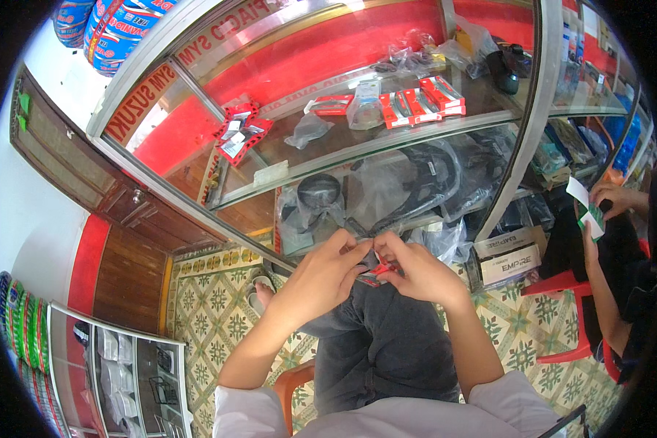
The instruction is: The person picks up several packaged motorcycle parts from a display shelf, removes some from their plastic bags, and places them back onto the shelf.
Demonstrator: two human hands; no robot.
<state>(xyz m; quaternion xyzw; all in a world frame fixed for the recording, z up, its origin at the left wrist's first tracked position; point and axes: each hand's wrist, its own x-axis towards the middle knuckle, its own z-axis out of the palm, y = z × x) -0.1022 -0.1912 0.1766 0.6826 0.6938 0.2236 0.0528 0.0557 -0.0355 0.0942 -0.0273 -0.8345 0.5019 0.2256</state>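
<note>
My left hand and my right hand meet above my lap, in front of the glass display case. Between them is a small red and dark packet, pinched at its upper edge by the fingertips of both hands. My fingers cover much of it, so its contents cannot be made out. Below it are my knees in dark jeans. Similar red packets lie in a pile on the case's glass shelf.
Red boxes and plastic-wrapped parts fill the case. Cardboard boxes stand on the patterned tile floor. At right, near a red plastic chair, another person's hands hold a green and white packet.
</note>
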